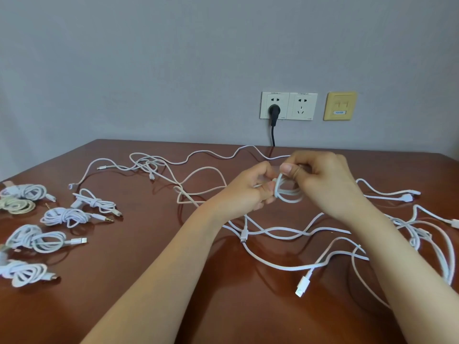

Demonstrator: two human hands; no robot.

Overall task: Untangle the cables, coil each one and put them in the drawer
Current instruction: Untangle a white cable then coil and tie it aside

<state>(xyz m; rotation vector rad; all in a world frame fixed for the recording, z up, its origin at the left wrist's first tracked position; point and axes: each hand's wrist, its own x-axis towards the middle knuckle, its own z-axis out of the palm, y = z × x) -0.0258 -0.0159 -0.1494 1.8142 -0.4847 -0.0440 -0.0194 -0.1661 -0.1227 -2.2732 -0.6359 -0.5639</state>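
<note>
Both hands hold one small coil between them: left hand pinches it, right hand curls around its loops.

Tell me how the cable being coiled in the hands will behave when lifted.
Probably floppy: the cable sags in loops below the right hand. Likely light: a pinch holds it. May spring open unless tied like the finished coils.

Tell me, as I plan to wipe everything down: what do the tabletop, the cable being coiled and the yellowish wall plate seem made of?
Tabletop: reddish-brown wood or veneer, glossy lacquer; it shows mirror-like reflections. White cable: likely smooth, matte plastic jacket; it bends in soft loops. Wall plate: probably hard moulded plastic, yellowish, slight sheen.
</note>
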